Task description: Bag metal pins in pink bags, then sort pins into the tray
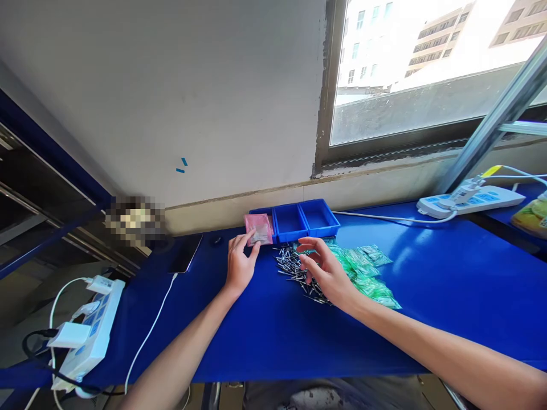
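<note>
Left hand (241, 263): reached over the front of the tray, thumb and fingertips at the lower edge of a small clear bag (260, 234).
Left grip: thumb and forefinger stood a little apart around the bag's near corner; whether they pinched it could not be told.
Pink packet (252, 221): lay under the clear bag, over the left compartment of the blue tray (318, 217).
Blue tray: stood near the wall (239, 114), its middle and right compartments facing up.
Right hand (328, 273): hung above the metal pins (288, 263), palm turned inward.
Right grip: fingers curled, thumb parted from the forefinger, nothing visible between them.
Metal pins: were spread in a loose heap in front of the tray, partly hidden by the right hand.
Green bags (376, 277): lay piled just right of the pins, beyond the right wrist.
Bench (453, 273): was blue and carried all of these.
Phone (186, 254): lay at the left, a white cable (149, 330) running from it.
Power strips: one (96, 327) stood at the left edge, another (482, 199) at the far right.
</note>
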Action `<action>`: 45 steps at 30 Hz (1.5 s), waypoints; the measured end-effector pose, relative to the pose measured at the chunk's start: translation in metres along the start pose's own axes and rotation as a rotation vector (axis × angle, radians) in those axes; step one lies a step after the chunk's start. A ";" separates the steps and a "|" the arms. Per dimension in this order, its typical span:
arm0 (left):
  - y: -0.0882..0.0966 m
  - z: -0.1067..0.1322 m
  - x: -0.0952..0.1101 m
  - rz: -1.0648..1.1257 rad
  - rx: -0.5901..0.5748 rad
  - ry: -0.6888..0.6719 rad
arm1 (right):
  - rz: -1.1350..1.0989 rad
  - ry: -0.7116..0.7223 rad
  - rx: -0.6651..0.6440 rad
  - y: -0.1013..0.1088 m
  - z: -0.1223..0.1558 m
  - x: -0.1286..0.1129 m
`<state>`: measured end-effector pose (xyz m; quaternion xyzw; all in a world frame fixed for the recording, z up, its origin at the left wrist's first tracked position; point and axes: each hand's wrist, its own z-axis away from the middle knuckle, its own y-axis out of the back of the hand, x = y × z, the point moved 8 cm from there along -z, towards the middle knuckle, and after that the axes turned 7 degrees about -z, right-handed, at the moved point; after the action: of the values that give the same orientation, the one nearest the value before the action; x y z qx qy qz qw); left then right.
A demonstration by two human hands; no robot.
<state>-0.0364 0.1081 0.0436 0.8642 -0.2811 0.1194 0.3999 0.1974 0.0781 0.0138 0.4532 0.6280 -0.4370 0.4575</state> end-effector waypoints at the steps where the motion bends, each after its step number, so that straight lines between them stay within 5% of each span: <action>1: -0.001 -0.001 -0.004 -0.011 0.005 0.011 | 0.005 0.000 -0.011 -0.001 0.001 -0.001; 8: -0.008 -0.001 -0.015 -0.016 0.019 0.020 | 0.129 -0.010 -0.097 -0.012 0.010 -0.008; 22: -0.029 0.001 -0.024 -0.102 -0.080 -0.027 | 0.481 0.240 -0.263 -0.031 0.019 -0.025; 30: -0.037 -0.001 -0.023 -0.174 -0.201 0.045 | 0.514 0.261 -0.290 -0.033 0.020 -0.028; 35: -0.030 -0.001 -0.014 -0.215 -0.156 0.010 | 0.528 0.275 -0.281 -0.032 0.019 -0.030; 45: -0.036 0.005 -0.003 -0.302 -0.253 -0.081 | 0.562 0.299 -0.253 -0.029 0.017 -0.029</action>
<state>-0.0180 0.1242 0.0161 0.8434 -0.1771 -0.0128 0.5071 0.1773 0.0512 0.0429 0.6073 0.5878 -0.1415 0.5155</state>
